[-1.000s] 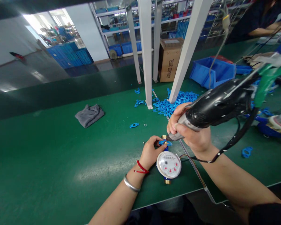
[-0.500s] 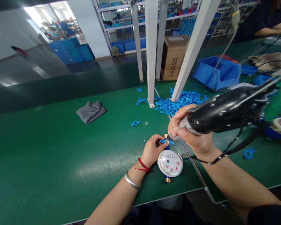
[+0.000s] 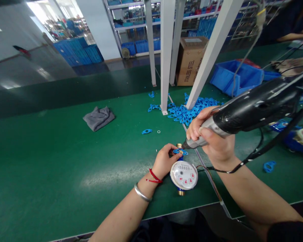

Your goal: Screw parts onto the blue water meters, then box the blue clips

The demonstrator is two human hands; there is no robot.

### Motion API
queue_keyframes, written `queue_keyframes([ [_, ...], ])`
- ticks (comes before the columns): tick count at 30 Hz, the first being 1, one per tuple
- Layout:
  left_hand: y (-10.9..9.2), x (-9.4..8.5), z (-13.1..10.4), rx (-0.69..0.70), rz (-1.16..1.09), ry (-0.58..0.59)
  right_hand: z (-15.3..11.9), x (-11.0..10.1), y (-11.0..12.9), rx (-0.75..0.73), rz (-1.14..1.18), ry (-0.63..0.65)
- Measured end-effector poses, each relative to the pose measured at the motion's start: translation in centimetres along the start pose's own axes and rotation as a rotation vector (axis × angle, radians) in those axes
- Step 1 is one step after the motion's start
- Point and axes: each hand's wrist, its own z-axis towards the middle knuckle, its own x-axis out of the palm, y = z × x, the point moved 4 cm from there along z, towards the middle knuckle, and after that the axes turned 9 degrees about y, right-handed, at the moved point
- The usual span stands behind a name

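A water meter (image 3: 183,175) with a round white dial and brass threaded ends lies on the green table near its front edge. At the meter's far end, my left hand (image 3: 166,158) pinches a blue two-eared plastic piece (image 3: 181,152) that sits across the pipe. Closed round the metal nose of a black power screwdriver (image 3: 252,107) is my right hand (image 3: 214,139). The tool is tilted, its dark tip close beside the blue piece; whether they touch I cannot tell. A thin cable runs from the meter's right side beneath my right wrist.
A heap of blue plastic pieces (image 3: 197,109) lies around the white posts (image 3: 166,67). Left of it are a grey cloth (image 3: 99,118), a loose blue piece (image 3: 146,131) and a small white ring (image 3: 159,131). Behind stand a cardboard box (image 3: 190,64) and blue bin (image 3: 234,77). A person's arm shows far right.
My right hand and the screwdriver have drawn slightly up and to the right, so more of the tip shows. My left hand keeps its hold at the meter.
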Motion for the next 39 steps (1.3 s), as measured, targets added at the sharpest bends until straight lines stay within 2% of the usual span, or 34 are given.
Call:
queue_keyframes([
  [18, 0.3, 0.2, 0.0, -0.017, -0.035, -0.002, 0.4, -0.3, -0.1, 0.060, -0.034, -0.036],
  [21, 0.3, 0.2, 0.0, -0.018, -0.034, 0.008, 1.4, -0.1, -0.7, 0.143, -0.039, 0.007],
  [26, 0.2, 0.1, 0.0, -0.044, -0.016, 0.018, 5.0, 0.9, -3.3, 0.327, 0.020, 0.177],
  [29, 0.3, 0.0, 0.0, -0.048, -0.003, 0.014, 6.3, 1.4, -4.5, 0.381, 0.069, 0.219],
  [39, 0.8, 0.2, 0.1, 0.013, -0.043, 0.006, 5.1, 3.0, -3.5, 0.357, 0.055, 0.311],
])
